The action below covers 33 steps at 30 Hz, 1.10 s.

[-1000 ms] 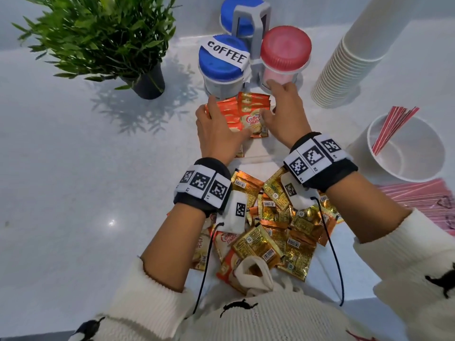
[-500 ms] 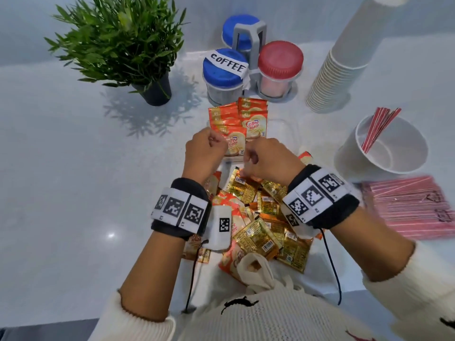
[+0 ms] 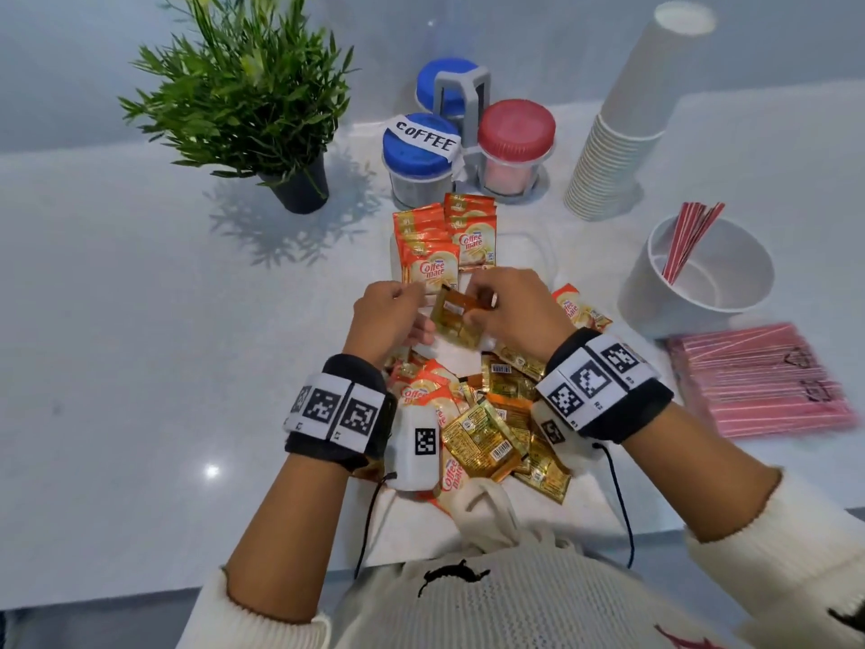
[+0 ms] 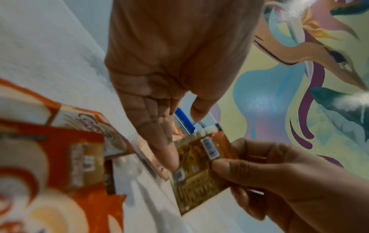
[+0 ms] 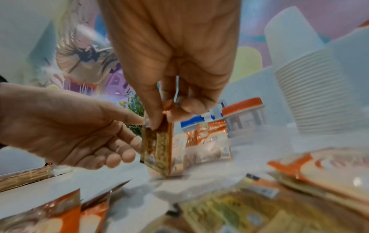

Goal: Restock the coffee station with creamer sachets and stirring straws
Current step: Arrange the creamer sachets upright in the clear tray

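Note:
Between my hands a creamer sachet (image 3: 456,316) (image 4: 199,170) (image 5: 157,148) stands upright, gold back toward me. My right hand (image 3: 510,311) (image 5: 165,119) pinches its top edge between thumb and fingers. My left hand (image 3: 388,316) (image 4: 169,141) touches the sachet's side with straight fingers, thumb apart. Two neat rows of orange sachets (image 3: 449,245) lie just beyond, in front of the jars. A loose pile of sachets (image 3: 487,428) lies under my wrists. A few red straws (image 3: 692,236) lean in a white cup (image 3: 655,302) at the right; a pink straw pack (image 3: 758,381) lies beside it.
A potted plant (image 3: 252,100) stands at the back left. A jar labelled COFFEE (image 3: 419,147) and a red-lidded jar (image 3: 515,133) share a rack behind the rows. A tall stack of paper cups (image 3: 622,133) leans at the back right. A white cloth bag (image 3: 487,508) lies at the counter's front edge.
Both hands drew back from the arranged rows toward the pile. The right hand took up one sachet, which now stands raised between the two hands.

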Tool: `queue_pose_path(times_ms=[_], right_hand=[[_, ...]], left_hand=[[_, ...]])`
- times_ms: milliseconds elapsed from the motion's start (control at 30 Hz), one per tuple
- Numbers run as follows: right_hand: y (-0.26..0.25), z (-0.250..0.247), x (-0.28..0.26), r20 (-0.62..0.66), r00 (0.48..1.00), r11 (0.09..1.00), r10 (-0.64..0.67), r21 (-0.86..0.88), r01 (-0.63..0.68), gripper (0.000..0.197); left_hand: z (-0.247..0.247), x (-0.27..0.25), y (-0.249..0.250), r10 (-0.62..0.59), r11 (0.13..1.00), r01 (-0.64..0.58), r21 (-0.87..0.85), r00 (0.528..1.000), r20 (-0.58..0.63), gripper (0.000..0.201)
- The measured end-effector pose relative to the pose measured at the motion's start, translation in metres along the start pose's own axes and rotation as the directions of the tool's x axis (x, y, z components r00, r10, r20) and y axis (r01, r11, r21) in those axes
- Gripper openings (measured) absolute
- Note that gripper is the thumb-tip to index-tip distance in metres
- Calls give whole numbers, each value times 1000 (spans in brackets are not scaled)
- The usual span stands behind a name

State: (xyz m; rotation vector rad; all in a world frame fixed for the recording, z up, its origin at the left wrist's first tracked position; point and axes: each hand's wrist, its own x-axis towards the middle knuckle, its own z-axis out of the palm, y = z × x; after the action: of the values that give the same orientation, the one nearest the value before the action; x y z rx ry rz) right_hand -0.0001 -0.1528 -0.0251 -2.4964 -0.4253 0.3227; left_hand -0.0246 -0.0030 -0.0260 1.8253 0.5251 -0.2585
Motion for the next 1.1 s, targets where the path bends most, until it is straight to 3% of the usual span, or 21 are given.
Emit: queue_pose_path(times_ms=[100, 167, 267, 400, 467, 567, 667, 733, 867, 1100], right_hand=[[-9, -10, -7, -126, 984, 989, -126, 64, 135, 7], [-12, -11, -13, -129, 975, 979, -182, 67, 192, 7], [-9, -7, -23, -117, 964, 965, -239, 83, 249, 4], [0, 5, -38, -65, 962, 954, -264, 133, 271, 4], [3, 11, -45, 1, 960, 955, -280, 105, 278, 8], [-1, 19, -59, 237, 928, 954, -287, -15, 299, 26], [-5, 28, -71, 469, 854, 902, -224, -232, 364, 67], [-6, 33, -77, 528, 831, 861, -177, -326, 391, 91], [-4, 38, -74, 493, 849, 830, -187, -383, 406, 91], [5, 23, -46, 385, 917, 896, -102, -364, 252, 85]], left_hand=[[3, -6, 5, -47, 995, 52, -79, 997, 67, 38], [3, -10, 6, -34, 987, 48, -151, 995, 91, 38], [0, -15, 3, 17, 964, 2, -265, 998, 68, 16], [-5, -17, -9, 26, 970, -21, -240, 1000, 16, 26], [-5, -20, -15, 23, 970, -26, -242, 1000, -13, 28], [-7, -23, -22, 23, 963, -33, -268, 999, -38, 23], [-7, -25, -26, 22, 961, -34, -274, 999, -47, 21], [-7, -25, -28, 14, 961, -30, -274, 998, -60, 20], [-7, -25, -32, 4, 969, -23, -245, 997, -78, 19], [-7, -24, -33, 6, 976, -27, -215, 995, -98, 18]])
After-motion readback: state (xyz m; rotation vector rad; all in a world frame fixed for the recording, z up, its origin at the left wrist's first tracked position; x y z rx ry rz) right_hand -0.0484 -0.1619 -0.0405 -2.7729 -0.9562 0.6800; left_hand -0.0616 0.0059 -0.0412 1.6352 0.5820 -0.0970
